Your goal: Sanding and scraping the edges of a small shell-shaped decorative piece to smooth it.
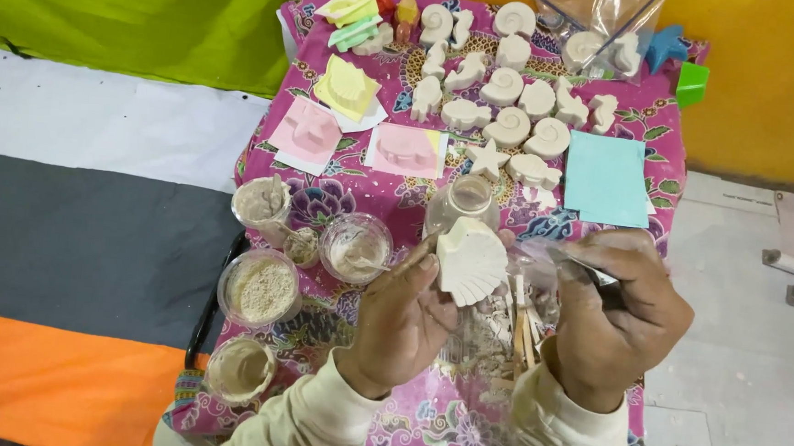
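Over a low table covered with a pink flowered cloth (660,129), the left hand (400,320) held a white scallop shell cast (471,260) upright, fingers and thumb clamped on its lower edge. The right hand (617,310) was closed around a clear plastic bag (542,259), whose edge reached towards the shell; what else it gripped could not be told. Below the two hands lay a heap of plaster scraps (491,330) and some wooden sticks (526,327). Just behind the shell stood a small glass jar (463,199). To the left sat several clear cups (260,288) of grey and beige powder or paste. Farther back, many white casts (515,102) of snails, seahorses and a star lay in rows. Pink moulds (306,133) and yellow moulds (348,87) rested on the left part of the cloth, a pale blue sheet (606,179) on the right, and another clear bag (602,24) of casts at the far edge.
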